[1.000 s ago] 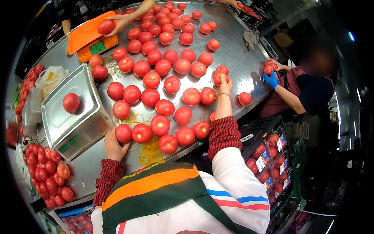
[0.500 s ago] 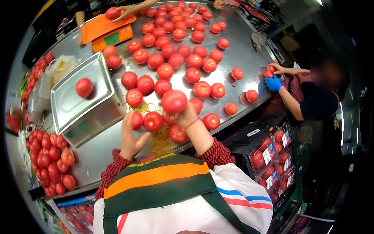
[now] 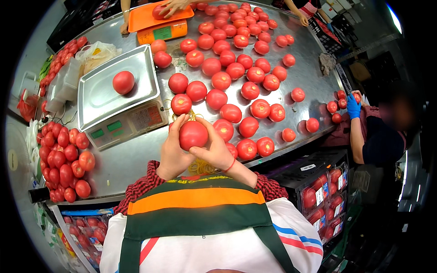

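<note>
**One tomato cupped in both my hands over the steel table**

Far to my left a heap of tomatoes [image 3: 61, 159] sits packed in a bin at the table's edge. Next comes the scale [image 3: 119, 98], its shiny pan carrying a single tomato [image 3: 123, 82] just left of the pan's middle, with the display panel facing me below it. Behind the scale lies a crumpled plastic bag [image 3: 98, 51], and farther back an orange tray [image 3: 154, 18] with another person's hand on a tomato there.

My left hand [image 3: 174, 152] comes up in front of my chest, fingers curled and pressed against the left side of the tomato I hold [image 3: 193, 135]. My right hand [image 3: 216, 150] closes on its right side and underside, thumb and fingers wrapped around it, a red band at the wrist. The fruit is lifted clear of the table [image 3: 314, 77], just above a tangle of yellow rubber bands [image 3: 200, 167] near my apron.

To the right, dozens of loose tomatoes [image 3: 246, 68] spread across the steel. At the far right edge, a blue-gloved hand [image 3: 353, 105] of another person touches a small cluster of tomatoes.
</note>
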The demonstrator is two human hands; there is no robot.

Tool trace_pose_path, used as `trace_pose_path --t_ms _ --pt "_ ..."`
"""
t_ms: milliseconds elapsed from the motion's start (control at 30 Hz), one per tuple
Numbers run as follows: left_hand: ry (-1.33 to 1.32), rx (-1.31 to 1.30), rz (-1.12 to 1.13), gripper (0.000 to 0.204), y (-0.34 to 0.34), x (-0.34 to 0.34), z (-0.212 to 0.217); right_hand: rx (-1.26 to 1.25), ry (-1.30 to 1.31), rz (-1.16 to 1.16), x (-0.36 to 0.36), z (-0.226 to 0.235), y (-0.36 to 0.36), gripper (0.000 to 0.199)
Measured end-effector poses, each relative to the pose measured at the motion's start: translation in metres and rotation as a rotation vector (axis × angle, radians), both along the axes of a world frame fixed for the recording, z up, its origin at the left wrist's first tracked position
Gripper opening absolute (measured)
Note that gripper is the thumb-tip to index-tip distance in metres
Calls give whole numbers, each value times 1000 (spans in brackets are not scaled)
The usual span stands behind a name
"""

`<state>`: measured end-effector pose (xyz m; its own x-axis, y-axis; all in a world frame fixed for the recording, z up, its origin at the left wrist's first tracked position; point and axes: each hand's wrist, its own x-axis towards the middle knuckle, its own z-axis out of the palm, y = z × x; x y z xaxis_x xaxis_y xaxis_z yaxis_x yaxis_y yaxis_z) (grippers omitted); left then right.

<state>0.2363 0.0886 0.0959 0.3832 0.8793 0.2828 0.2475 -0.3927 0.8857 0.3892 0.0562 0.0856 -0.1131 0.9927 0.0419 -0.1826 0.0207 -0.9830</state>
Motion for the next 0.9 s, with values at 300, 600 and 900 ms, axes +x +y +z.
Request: trace_pose_path --t_ms 300,600,900 --pt "103 304 -72 71 3 0 5 -58 143 -19 -1 5 1 69" --pt "184 54 -305 73 9 -20 -2 -144 -76 -66 -9 -36 -8 49" --pt "-582 -1215 -59 47 5 -43 -60 -387 -232 191 -1 -13 -18 29"
